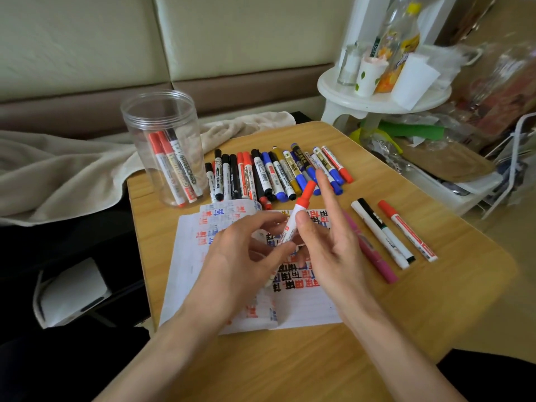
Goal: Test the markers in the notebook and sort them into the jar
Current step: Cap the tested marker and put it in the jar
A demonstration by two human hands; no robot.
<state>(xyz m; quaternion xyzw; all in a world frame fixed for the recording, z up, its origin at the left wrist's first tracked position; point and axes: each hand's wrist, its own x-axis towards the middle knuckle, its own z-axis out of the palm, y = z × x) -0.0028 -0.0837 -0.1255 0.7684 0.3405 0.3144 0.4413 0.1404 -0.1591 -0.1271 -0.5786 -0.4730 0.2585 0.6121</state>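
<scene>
Marker (295, 216): red cap, white barrel; L hand (240, 256) grips, R hand (327, 248) touches.

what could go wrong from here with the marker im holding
The red marker is pinched lightly by the left hand, with the right hand barely touching it, so it might slip onto the notebook. The jar stands close to the left edge of the table; a careless drop-in could tip it off.
</scene>
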